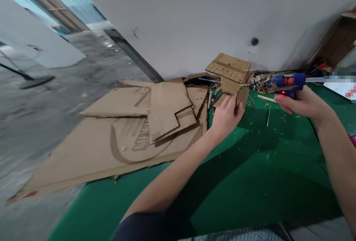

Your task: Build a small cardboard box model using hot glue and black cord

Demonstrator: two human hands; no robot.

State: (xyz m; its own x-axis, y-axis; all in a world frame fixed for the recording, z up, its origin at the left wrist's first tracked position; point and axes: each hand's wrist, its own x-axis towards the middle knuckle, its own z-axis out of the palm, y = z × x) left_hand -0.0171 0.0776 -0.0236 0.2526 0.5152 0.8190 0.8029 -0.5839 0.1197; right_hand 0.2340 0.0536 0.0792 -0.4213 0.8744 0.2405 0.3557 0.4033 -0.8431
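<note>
My left hand [226, 116] pinches a small brown cardboard piece [242, 96] and holds it upright over the green table [250, 166]. My right hand [302, 103] grips a blue glue gun [286, 82] with an orange trigger and a red light lit. Its nozzle, crusted with dried glue and scraps, points left and reaches the top edge of the cardboard piece. Just behind stands a cardboard model [229, 69] with cut lines on its faces.
Large flat cardboard sheets [133, 129] overhang the table's left edge. A white wall [194, 18] runs along the back. Glue sticks [265, 98] and small scraps litter the green surface. A white paper [338, 85] and a brown box [340, 40] lie at the far right.
</note>
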